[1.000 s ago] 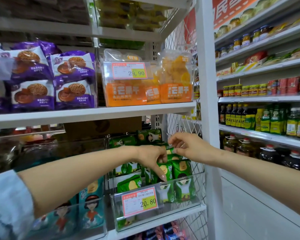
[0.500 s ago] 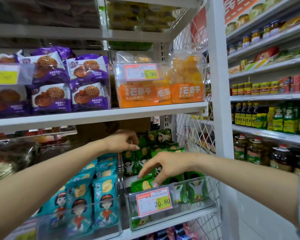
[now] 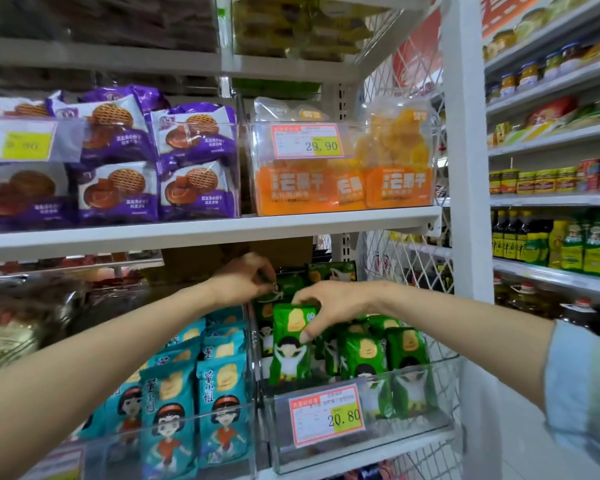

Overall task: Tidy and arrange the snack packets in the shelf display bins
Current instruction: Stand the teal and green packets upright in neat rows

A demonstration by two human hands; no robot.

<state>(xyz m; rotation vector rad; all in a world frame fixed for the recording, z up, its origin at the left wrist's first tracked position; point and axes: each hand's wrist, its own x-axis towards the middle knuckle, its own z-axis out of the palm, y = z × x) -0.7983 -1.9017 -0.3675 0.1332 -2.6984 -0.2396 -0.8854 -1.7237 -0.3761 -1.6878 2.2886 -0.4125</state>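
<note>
Green packet (image 3: 291,344) stands upright against the left wall of the clear bin (image 3: 413,431), its top edge pinched by the right hand (image 3: 333,306). A gap lies before it. The left hand (image 3: 243,278) pinches a rear packet (image 3: 291,283) by its corner. Teal packets (image 3: 194,393) crowd the neighbouring bin.

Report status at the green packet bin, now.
Left hand pinching rear green packet by its top. Right hand gripping front green packet, upright in clear bin. No obstruction seen.
</note>
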